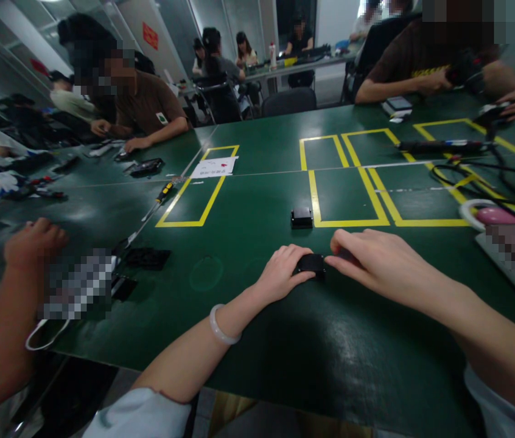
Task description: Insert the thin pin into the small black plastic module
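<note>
A small black box-shaped part point(311, 264) lies on the green table point(257, 201) in front of me. My left hand point(282, 272), with a pale bangle on its wrist, curls its fingers round the part's left side. My right hand point(378, 258) pinches the part's right end with closed fingers. A second small black part point(302, 217) sits alone a little farther away, beside a yellow outlined square.
Yellow tape rectangles point(346, 201) mark the table. A screwdriver point(159, 199) and black parts point(147, 258) lie to the left, near a neighbour's hand point(33, 242). Cables point(486, 176) and a pink object point(490, 214) lie at right. Other people sit across the table.
</note>
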`<state>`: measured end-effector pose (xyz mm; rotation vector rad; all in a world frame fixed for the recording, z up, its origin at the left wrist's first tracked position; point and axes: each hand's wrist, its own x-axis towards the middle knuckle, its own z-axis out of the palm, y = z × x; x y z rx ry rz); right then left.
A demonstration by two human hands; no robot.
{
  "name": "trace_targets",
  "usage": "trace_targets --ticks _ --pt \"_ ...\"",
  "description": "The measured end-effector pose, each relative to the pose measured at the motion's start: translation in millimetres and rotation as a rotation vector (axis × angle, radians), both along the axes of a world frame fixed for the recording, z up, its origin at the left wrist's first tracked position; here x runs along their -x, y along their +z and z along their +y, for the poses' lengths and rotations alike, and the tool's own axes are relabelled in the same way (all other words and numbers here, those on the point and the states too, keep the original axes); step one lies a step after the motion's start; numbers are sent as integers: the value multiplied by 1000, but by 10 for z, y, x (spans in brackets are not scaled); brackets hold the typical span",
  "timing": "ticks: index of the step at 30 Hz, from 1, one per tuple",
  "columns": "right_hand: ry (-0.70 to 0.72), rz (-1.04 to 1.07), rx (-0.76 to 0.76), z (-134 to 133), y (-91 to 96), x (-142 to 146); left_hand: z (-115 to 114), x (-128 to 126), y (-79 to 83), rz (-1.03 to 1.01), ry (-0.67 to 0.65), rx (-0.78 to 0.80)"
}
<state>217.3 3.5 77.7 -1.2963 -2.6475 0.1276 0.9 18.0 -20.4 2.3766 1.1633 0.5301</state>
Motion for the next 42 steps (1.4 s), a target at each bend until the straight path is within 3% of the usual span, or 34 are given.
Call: trace_targets --ticks 13,23,30,42 --pt "40 40 5 9 -16 -15 -8 1 22 4 -3 -6" --pt "-13 -3 -7 37 -65 -12 9 7 -20 8 -9 -26" --pt "41 65 -1 0 -33 -9 2 7 -9 11 -5 -28" --pt "-6 10 32 30 -46 -4 8 6 -7 5 -9 -18"
